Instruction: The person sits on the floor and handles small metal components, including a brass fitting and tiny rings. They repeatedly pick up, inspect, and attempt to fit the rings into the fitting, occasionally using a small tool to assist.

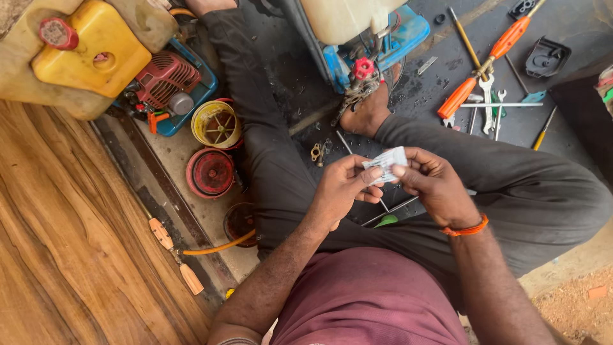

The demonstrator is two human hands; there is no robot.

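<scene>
Maroon shirt lowest in view; above it, two hands pinch a small white packet over the lap.

Left hand has its fingers closed on the packet's left end; right hand, above an orange wristband, grips the right end between thumb and fingertips. The packet's long axis runs left to right, its right end tilted slightly up. Left on the floor lies a red round cover; far right, orange-handled pliers and spanners.
</scene>
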